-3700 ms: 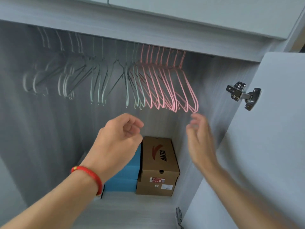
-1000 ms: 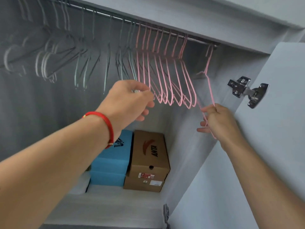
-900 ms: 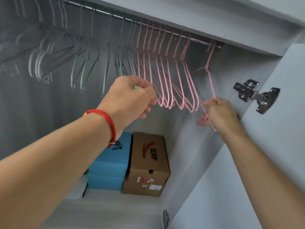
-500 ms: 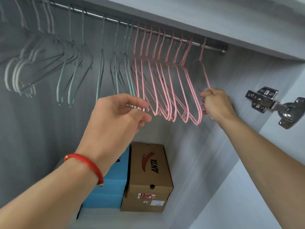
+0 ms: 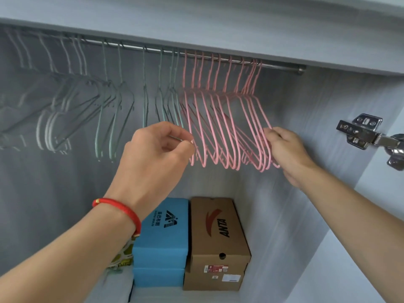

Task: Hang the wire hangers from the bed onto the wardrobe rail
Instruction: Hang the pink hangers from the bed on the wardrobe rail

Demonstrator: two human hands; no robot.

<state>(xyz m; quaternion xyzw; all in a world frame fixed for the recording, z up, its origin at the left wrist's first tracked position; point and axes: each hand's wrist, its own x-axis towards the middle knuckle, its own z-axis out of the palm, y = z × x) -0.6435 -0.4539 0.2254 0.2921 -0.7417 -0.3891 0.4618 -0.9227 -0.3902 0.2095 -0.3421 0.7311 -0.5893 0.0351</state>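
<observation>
A metal wardrobe rail (image 5: 282, 66) runs under the top shelf. Several pink wire hangers (image 5: 220, 127) hang bunched at its right part, with pale green hangers (image 5: 113, 119) and grey ones (image 5: 54, 119) to the left. My right hand (image 5: 284, 149) grips the lower edge of the rightmost pink hanger (image 5: 261, 119), which hangs on the rail against the pink bunch. My left hand (image 5: 157, 154), with a red cord on the wrist, is raised at the left side of the pink bunch, thumb and forefinger pinched at a hanger's lower wire.
On the wardrobe floor stand two stacked blue boxes (image 5: 161, 235) and a brown shoe box (image 5: 218, 237). The open door (image 5: 384, 215) with a metal hinge (image 5: 360, 132) is at the right. A short free stretch of rail lies right of the hangers.
My right hand has slid the last pink hanger left along the rail until it joined the pink bunch. My left hand stayed raised at the bunch's left side.
</observation>
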